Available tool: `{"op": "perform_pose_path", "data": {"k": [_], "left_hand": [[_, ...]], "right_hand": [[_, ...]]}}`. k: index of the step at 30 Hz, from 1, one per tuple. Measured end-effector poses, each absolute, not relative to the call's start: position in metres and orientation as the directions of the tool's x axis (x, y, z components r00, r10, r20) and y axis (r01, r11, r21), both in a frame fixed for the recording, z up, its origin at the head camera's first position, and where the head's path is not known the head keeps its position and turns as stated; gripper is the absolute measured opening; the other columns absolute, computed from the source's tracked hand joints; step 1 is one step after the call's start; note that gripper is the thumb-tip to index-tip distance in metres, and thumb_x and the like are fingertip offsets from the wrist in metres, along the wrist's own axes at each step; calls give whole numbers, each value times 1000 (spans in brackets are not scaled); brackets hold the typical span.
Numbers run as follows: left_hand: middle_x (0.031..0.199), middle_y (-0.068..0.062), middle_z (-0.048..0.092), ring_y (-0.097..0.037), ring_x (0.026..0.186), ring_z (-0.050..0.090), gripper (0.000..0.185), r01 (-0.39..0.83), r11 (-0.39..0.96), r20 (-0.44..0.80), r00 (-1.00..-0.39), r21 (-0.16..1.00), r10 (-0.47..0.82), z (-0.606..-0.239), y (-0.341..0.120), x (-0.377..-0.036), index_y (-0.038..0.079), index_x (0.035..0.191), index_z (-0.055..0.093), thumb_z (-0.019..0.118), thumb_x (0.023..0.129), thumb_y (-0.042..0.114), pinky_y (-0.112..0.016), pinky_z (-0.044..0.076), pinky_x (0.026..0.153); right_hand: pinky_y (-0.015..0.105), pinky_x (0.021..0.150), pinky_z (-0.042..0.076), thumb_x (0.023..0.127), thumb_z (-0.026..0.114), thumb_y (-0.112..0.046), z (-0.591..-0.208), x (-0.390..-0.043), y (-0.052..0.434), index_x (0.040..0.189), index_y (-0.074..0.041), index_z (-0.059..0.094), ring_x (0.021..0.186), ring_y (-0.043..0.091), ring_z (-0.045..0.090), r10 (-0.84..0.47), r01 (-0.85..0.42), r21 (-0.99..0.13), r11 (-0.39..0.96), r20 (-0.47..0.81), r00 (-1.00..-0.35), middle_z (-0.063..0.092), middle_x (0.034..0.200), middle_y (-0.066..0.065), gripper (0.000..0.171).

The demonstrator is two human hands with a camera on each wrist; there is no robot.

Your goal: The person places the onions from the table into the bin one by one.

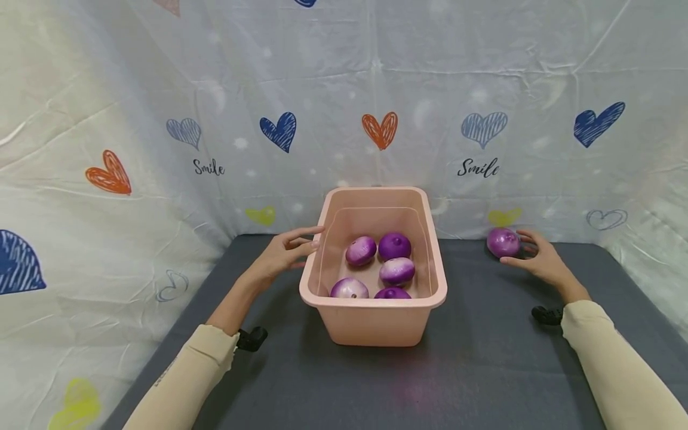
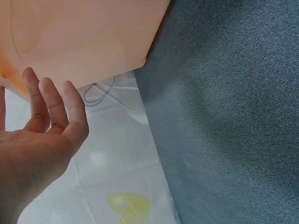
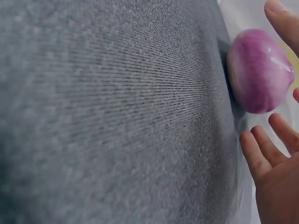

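Soft, even light from above; the bin [image 1: 373,267] throws a faint shadow on the cloth [image 1: 484,358] between the hands. The head view bends outward at its edges. Left of the right hand [image 3: 275,177], the near cloth blurs; the onion [image 3: 259,70] shows mild glare.

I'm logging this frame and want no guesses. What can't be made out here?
- Head view: the near wall of the pink bin cuts off the two front onions.
- Right wrist view: whether the right hand touches the onion; the frame edge cuts its fingers.
- Left wrist view: contact between the left hand and the bin is unclear.
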State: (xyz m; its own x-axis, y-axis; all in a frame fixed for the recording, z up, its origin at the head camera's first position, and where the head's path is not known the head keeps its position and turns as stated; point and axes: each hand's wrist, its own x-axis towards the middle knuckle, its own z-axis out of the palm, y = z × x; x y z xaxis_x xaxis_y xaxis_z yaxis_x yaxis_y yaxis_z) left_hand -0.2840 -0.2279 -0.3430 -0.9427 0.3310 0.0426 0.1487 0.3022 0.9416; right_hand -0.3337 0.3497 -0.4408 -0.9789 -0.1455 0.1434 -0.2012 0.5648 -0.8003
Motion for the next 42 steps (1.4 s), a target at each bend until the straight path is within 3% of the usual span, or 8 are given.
{"op": "perform_pose_path", "data": {"k": [12,21,32,42], "left_hand": [[129,-16,62,-30,126,54,53,150,312,42,-944,938,329,-339,-228,-281,23,149,55,67,100,37,-55,48,100],[130,-15,61,-29,127,54,52,151,324,43,-947,934,318,-340,-229,-280,23,149,56,67,100,37,-52,49,100],[129,-16,62,-29,125,55,51,166,306,61,-944,937,323,-340,-227,-280,21,149,56,67,101,34,-49,51,98],[128,-16,62,-29,125,55,51,164,289,64,-943,943,328,-342,-227,-282,19,148,56,68,100,33,-48,51,98]], "right_hand": [[72,101,35,92,80,-23,-441,-348,345,155,5,27,136,59,30,-174,-242,-811,532,175,-969,27,152,38,87],[70,99,40,93,79,-28,-440,-354,340,151,5,36,130,57,40,-153,-241,-768,594,186,-971,37,146,40,79],[69,94,44,93,78,-22,-440,-350,346,150,3,40,126,58,45,-142,-262,-806,531,221,-965,41,142,40,73],[65,93,46,95,76,-23,-443,-332,360,149,2,41,124,56,48,-137,-254,-784,567,215,-967,44,141,38,69]]}}
